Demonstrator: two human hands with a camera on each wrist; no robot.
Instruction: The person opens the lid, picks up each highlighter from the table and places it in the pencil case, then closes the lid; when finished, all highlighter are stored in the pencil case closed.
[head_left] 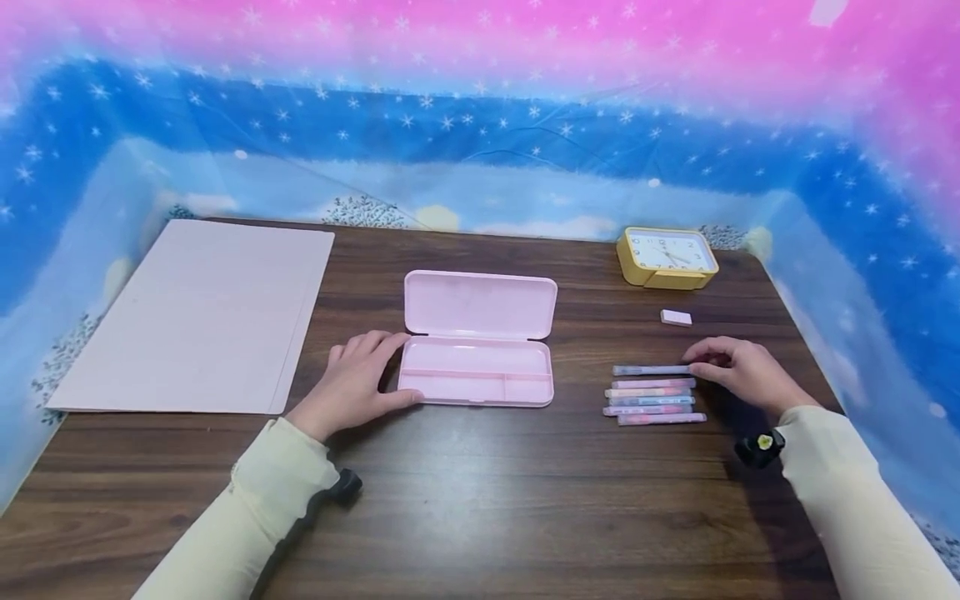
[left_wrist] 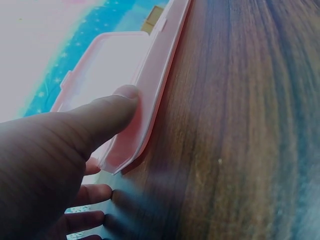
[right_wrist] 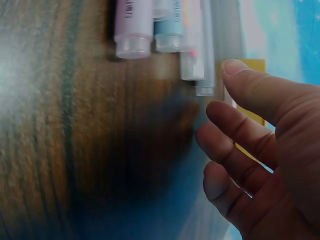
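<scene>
An open pink pencil case (head_left: 476, 372) lies in the middle of the table, its lid tilted back and its divided tray bare. My left hand (head_left: 360, 383) grips the left end of it, thumb at the front edge and index finger by the hinge corner. In the left wrist view the thumb (left_wrist: 107, 112) presses on the case's front wall. On the right, my right hand (head_left: 746, 375) pinches the right end of a greyish-purple pen (head_left: 648, 370). Several pastel pens (head_left: 651, 400) lie side by side just in front of it. The index fingertip is hidden in the right wrist view.
A white eraser (head_left: 676, 317) lies beyond the pens, with a yellow alarm clock (head_left: 667, 258) behind it. A large pale board or folder (head_left: 198, 317) covers the table's left part. Patterned cloth (head_left: 480, 133) hangs around the back and sides of the wooden table (head_left: 480, 500).
</scene>
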